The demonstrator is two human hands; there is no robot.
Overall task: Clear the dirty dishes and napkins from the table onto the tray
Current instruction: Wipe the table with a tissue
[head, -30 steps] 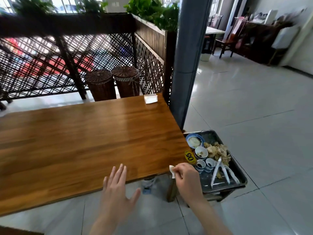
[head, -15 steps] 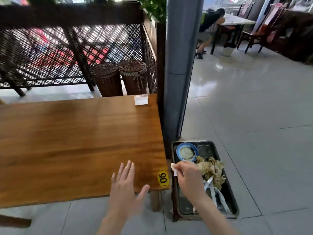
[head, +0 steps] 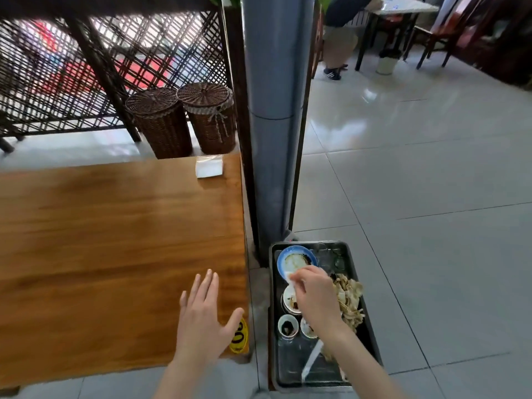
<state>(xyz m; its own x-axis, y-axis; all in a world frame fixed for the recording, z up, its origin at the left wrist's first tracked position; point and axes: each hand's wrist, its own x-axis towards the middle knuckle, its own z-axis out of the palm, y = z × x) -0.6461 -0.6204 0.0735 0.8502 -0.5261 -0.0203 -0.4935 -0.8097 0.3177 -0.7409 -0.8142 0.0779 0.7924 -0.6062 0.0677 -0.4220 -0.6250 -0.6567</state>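
Head view: tray [head: 371,338] holds blue plate [head: 296,259], cups, crumpled napkins [head: 349,298].

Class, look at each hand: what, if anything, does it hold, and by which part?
The right hand pinches a small white napkin by its edge, over the tray. The left hand holds nothing.

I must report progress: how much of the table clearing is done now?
Mostly done. The tray already holds a blue plate, small cups and crumpled napkins. In hand: the right hand pinches a scrap of napkin over the tray; the left hand hovers open at the table edge. Left: dropping the scrap. Only a white napkin pack remains on the table.
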